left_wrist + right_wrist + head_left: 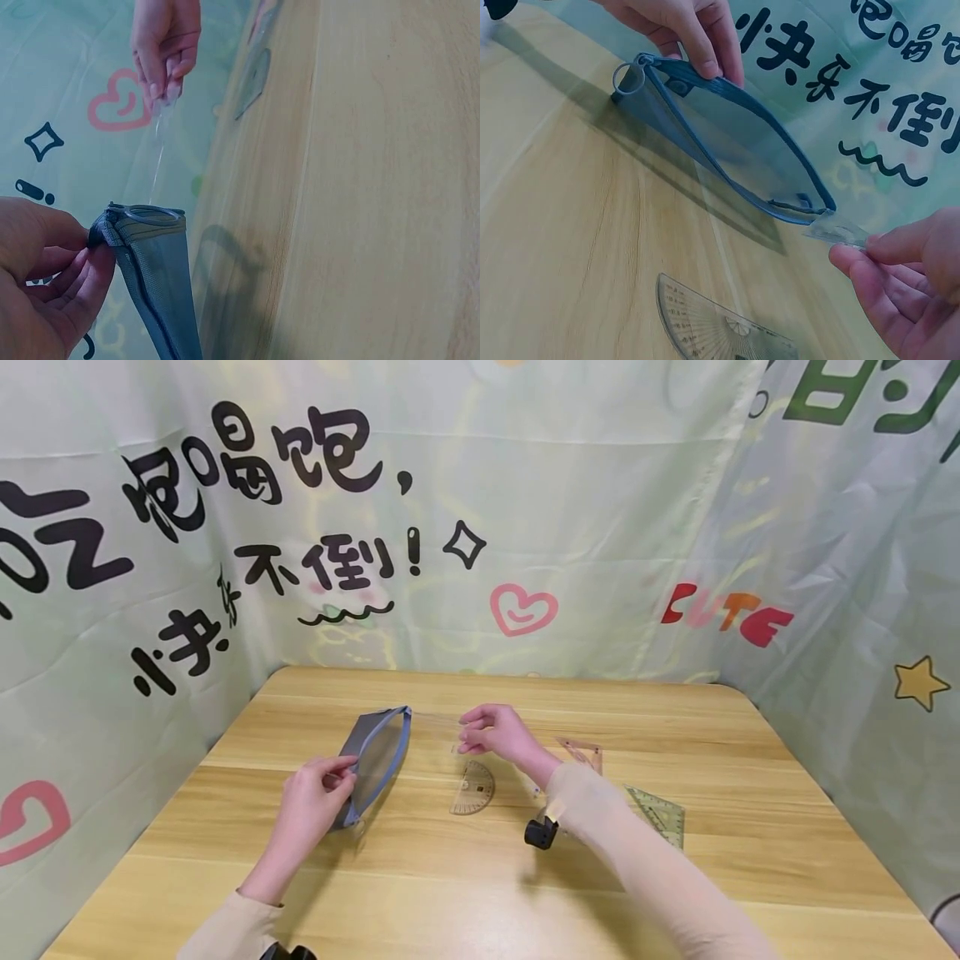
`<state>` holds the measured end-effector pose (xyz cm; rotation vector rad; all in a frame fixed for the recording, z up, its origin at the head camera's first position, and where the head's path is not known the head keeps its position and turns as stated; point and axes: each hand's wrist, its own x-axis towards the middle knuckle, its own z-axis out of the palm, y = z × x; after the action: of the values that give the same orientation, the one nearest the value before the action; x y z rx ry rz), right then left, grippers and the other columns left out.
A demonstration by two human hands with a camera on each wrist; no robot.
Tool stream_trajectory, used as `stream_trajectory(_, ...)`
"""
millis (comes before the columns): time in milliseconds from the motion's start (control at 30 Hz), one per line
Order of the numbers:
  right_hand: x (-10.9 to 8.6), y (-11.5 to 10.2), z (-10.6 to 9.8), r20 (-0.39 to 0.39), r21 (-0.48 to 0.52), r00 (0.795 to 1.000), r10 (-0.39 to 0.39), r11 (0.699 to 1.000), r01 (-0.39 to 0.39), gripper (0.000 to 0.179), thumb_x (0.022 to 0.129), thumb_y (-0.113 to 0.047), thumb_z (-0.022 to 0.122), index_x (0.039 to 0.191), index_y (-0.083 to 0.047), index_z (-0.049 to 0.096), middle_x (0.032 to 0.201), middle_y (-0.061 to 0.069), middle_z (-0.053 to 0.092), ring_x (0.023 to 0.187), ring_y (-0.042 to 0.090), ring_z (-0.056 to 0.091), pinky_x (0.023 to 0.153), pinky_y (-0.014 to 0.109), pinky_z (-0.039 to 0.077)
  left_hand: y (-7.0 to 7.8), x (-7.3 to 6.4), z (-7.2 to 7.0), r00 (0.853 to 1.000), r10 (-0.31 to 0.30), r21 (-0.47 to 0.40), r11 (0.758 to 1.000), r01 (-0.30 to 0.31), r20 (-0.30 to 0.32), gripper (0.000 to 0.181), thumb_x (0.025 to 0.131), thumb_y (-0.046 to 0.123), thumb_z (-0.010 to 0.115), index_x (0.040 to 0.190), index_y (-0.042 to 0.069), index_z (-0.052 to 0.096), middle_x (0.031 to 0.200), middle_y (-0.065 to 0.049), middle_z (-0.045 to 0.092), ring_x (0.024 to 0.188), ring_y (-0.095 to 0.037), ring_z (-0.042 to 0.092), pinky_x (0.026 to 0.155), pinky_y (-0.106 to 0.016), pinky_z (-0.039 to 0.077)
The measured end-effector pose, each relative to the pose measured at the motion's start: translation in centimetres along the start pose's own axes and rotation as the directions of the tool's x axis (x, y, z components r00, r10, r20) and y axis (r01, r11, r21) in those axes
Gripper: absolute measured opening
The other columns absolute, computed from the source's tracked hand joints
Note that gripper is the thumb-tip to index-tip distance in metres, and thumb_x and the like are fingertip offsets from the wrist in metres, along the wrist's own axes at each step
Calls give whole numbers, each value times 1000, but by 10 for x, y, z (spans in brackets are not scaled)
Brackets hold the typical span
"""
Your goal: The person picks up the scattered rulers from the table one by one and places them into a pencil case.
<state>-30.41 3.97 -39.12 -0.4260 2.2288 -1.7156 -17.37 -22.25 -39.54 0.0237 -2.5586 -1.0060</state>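
My left hand point(318, 797) pinches the near side of a blue-edged zip pouch point(367, 727), thumb and fingertips at its zipper rim. The pouch is tilted with its mouth gaping towards the right; a round zipper pull point(628, 78) hangs at one end. My right hand point(497, 732) pinches a clear, flat plastic ruler point(838, 229) between thumb and fingers. The ruler's far end overlaps the pouch's far corner in the right wrist view. Below the right hand, a clear protractor point(474, 789) lies on the table.
Right of the protractor lie a pink set square point(589, 754) and a green set square point(663, 814), partly behind the right sleeve point(600, 814). The wooden table point(750, 893) is bordered by printed cloth walls point(600, 510) at the back and sides.
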Motion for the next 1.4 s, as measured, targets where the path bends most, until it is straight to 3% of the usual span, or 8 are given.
stream_trajectory(200, 4, -1, 10, 13, 23, 1000, 11, 1000, -11, 33, 92, 3, 62, 124, 10, 58, 109, 31, 67, 73, 18, 74, 86, 49, 62, 1, -1, 0, 1000, 0, 1, 1000, 0, -6, 22, 86, -1, 67, 106, -3, 74, 89, -15, 72, 74, -17, 65, 59, -13, 51)
stream_trajectory(667, 6, -2, 35, 45, 71, 998, 43, 996, -46, 36, 91, 4, 62, 126, 9, 56, 112, 30, 67, 73, 17, 73, 86, 44, 63, 6, -2, 2, 1000, -12, -3, 1000, 12, 5, 22, 85, -1, 67, 106, -3, 74, 89, -15, 71, 75, -17, 66, 59, -12, 52)
stream_trajectory(1100, 8, -2, 54, 56, 104, 998, -19, 995, 13, 40, 89, 9, 61, 128, 14, 54, 106, 32, 68, 77, 25, 75, 82, 43, 64, 12, 0, 11, 999, -33, -18, 999, 34, 21, 24, 84, 2, 68, 107, -2, 74, 85, -11, 72, 72, -14, 65, 60, -13, 51)
stream_trajectory(1400, 11, -3, 61, 48, 144, 999, 18, 989, -25, 38, 87, 10, 63, 125, 11, 56, 101, 27, 70, 87, 36, 74, 86, 46, 62, 15, 0, 11, 998, -53, -48, 997, 55, 32, 24, 85, 0, 67, 108, -3, 73, 86, -13, 72, 71, -13, 64, 57, -13, 52)
